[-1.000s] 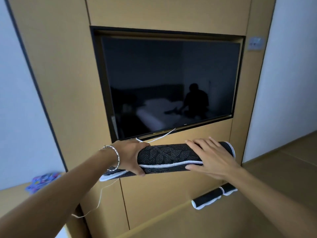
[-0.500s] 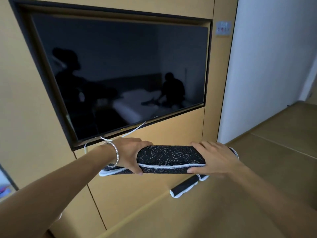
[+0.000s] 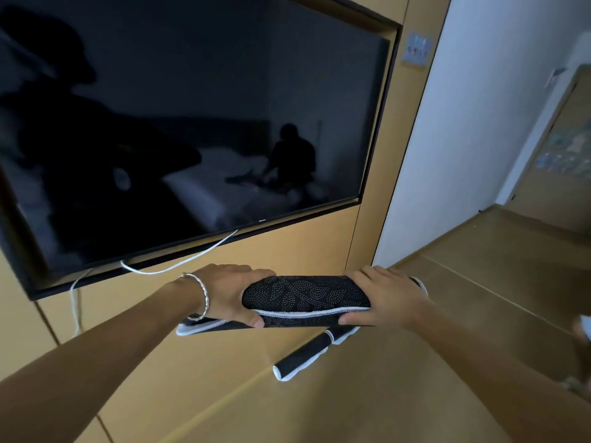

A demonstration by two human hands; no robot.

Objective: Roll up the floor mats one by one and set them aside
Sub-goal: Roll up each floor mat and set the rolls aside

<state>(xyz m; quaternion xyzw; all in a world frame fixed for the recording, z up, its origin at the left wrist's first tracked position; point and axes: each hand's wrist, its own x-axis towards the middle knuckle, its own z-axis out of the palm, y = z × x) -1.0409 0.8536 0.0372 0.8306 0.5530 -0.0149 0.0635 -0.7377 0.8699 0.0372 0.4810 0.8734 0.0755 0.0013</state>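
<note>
From my remote seat, the left forearm comes in from 8 o'clock, with a thin silver bangle (image 3: 202,298) on the wrist. The left hand (image 3: 230,295) grips the rolled black floor mat with the white dotted leaf pattern and white stitched hem (image 3: 303,298) near its left end. The fingers are curled over the top and the thumb is pressed along the near face onto the hem. The fingertips go round the far side, so I cannot see them.

The roll is in the air in front of the tan wooden wall panel (image 3: 287,251), just below the dark wall-mounted television screen (image 3: 192,123). Its long axis runs about 9 to 3 o'clock, with the 9 o'clock end dipping a little. There a loose flap of hem pokes out past the left wrist. A white cable (image 3: 179,267) hangs from the screen's lower edge.

The right hand (image 3: 387,298) clasps the roll near its right end, fingers wrapped over the top and thumb tucked beneath on the near side. It covers most of that end, and only a sliver of white hem shows beyond the knuckles.

At 6 o'clock from the held roll, a second rolled black mat with white edging (image 3: 303,356) lies on the brown floor (image 3: 479,314) against the wall. Its axis runs 8 to 2 o'clock, and its upper end is hidden behind the held roll.

At the frame's 4 o'clock edge a blurred pale shape (image 3: 582,327) is cut off, and I cannot make out what it is.
</note>
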